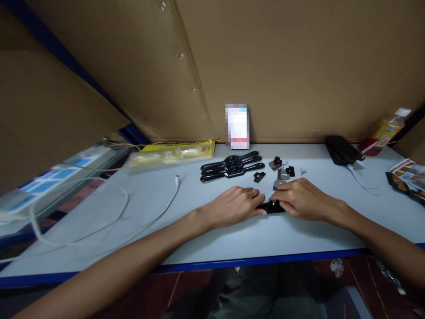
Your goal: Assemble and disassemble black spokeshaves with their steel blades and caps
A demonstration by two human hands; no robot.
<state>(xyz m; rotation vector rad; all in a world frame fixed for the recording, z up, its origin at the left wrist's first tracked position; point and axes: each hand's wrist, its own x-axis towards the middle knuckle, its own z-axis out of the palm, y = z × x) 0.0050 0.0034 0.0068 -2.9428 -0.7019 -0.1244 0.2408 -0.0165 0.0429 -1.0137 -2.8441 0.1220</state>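
Observation:
A black spokeshave body [275, 207] lies near the front of the table between my hands. My left hand [237, 204], a ring on one finger, is closed over its left part. Bent over its middle and right side is my right hand [300, 199]; its fingertips pinch at small parts there, too hidden to name. Behind my hands lie several more black spokeshave bodies [232, 165], side by side. Right of them are a loose black cap plate [259, 177], a steel blade [279, 184], more blades and caps [275, 163], and small silver screws [303, 171].
A lit phone [239, 126] leans on the cardboard back wall. At left are a white cable [166, 212] and a clear plastic package [171, 155]. At right stand a black case [343, 150], a drink bottle [387, 130] and a snack packet [411, 175].

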